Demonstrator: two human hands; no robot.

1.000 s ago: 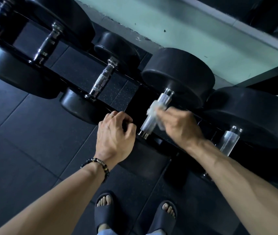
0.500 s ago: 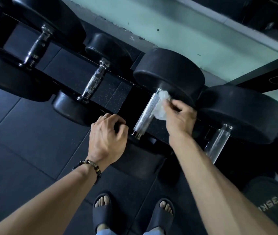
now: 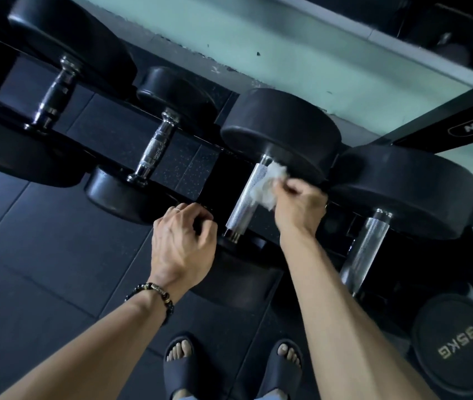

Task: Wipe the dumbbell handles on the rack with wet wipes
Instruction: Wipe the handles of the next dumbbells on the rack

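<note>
Dark rubber gym flooring point(image 3: 42, 255) under a black dumbbell rack point(image 3: 189, 166), pale green wall point(image 3: 301, 50) behind it. Head view looks steeply down past both forearms to slides on the person's feet.

Task thing: the knurled handle point(image 3: 245, 194) of the big dumbbell in the middle of the rack. Its long axis runs from low-left near the body up-right toward the far head point(image 3: 281, 128). Right hand point(image 3: 298, 206) sits just right of the handle and pinches a crumpled wet wipe point(image 3: 267, 183) between fingertips and thumb, so the right grip is narrow and closed on the wipe. The wipe touches the upper right flank of the handle, close to the far head. Lower half of the handle is bare.

Left hand point(image 3: 185, 243) rests with fingers curled over the front edge of the rack, just left of the handle's near end; whether it actually holds anything there can't be told. Looks like bracing only.

Judgement: next stroke runs along the axis, down toward the near end, and the right hand is the one placed for it. The far head blocks travel upward. The neighbouring handle on the right point(image 3: 368, 249) and smaller handle on the left point(image 3: 154, 148) lie roughly parallel, well clear of the stroke. A 35KG dumbbell point(image 3: 454, 347) sits low at right.
</note>
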